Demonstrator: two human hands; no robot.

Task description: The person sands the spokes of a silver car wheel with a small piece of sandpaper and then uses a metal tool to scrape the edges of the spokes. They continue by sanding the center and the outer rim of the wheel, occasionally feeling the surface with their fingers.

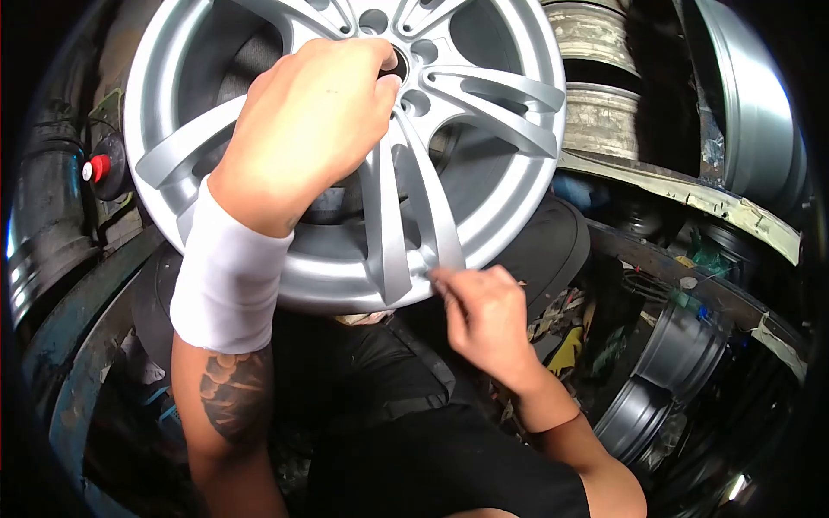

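Observation:
A large silver alloy wheel (393,216) with paired spokes faces the camera at the top centre. My left hand (311,116) lies over its upper left spokes, with thumb and fingertips curled at the centre hole, gripping the hub. A white band covers the left wrist. Beside the lower rim, at the outer end of a spoke, is my right hand (488,315), its fingers bent together and the tips near the rim edge. Whether something small sits between those fingertips is blurred and hidden.
Several wheel rims stand on a shelf (691,194) at the upper right, one large rim (760,104) at its edge. More rims (682,350) lie lower right. At the left are dark cylindrical parts (47,216) and a red knob (101,167).

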